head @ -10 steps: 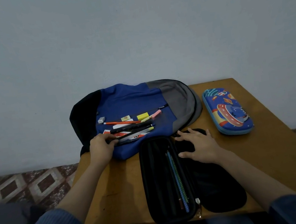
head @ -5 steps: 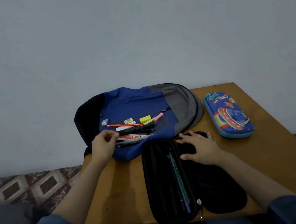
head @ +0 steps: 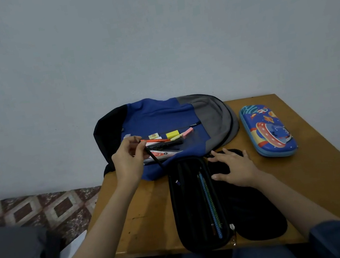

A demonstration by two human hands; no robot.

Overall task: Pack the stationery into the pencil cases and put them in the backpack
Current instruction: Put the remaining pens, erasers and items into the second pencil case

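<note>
While my L hand (head: 128,160) pinches a black pen (head: 154,158) betw. thumb and curled fingers, the pen slants down, lower tip at the far-L corner of the open black pencil case (head: 184,215). Case lies on the table (head: 317,173) in front of me, 2 patterned pencils (head: 209,202) inside. R hand (head: 234,170): fingers straight and spread, pressed flat on the case lid's far end; holds nothing. Behind the case, the blue backpack (head: 162,116) lies flat w/ loose stationery on it: orange pencil (head: 155,140), yellow eraser (head: 172,134), pink eraser (head: 187,132). Blue rocket-print pencil case (head: 267,130), zipped, sits to the R, apart from the backpack.
</note>
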